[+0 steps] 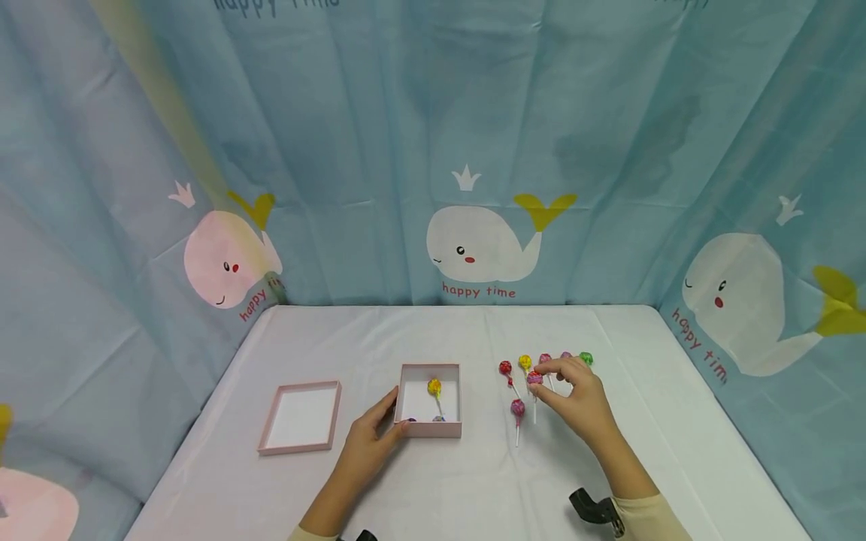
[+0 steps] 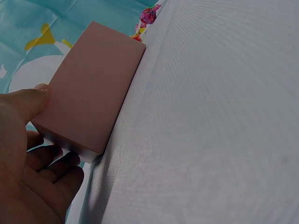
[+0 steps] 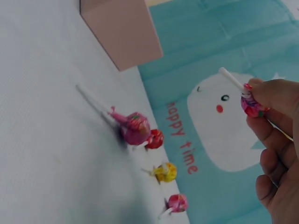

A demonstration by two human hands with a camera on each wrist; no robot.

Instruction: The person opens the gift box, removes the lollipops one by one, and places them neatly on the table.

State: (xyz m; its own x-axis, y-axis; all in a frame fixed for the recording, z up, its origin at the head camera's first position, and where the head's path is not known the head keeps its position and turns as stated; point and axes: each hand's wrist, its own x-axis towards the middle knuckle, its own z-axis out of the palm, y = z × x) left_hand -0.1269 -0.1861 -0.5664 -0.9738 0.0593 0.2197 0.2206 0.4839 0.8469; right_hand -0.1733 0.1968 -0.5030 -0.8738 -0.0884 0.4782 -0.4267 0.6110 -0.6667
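Observation:
My right hand (image 1: pixel 578 394) pinches a pink-red wrapped lollipop (image 3: pixel 252 103) by its candy head, thumb against fingers, with the white stick pointing away. It is raised above the table. My left hand (image 1: pixel 370 436) holds the pink open-topped box (image 1: pixel 433 430) at its near left corner, the thumb on the front face and the fingers along the left side. Inside the box lies a yellow lollipop (image 1: pixel 434 388), with other candy heads partly hidden by the front wall. Right of the box a pink lollipop (image 1: pixel 517 408) and a red lollipop (image 1: pixel 505 368) lie on the table.
A shallow pink lid (image 1: pixel 300 451) lies left of the box, its white inside facing up. Behind my right hand are a yellow lollipop (image 1: pixel 525 362), a pink one (image 1: pixel 545 358), a purple one (image 1: pixel 565 355) and a green one (image 1: pixel 586 358). Whale-print curtains (image 1: pixel 365 248) border the white table.

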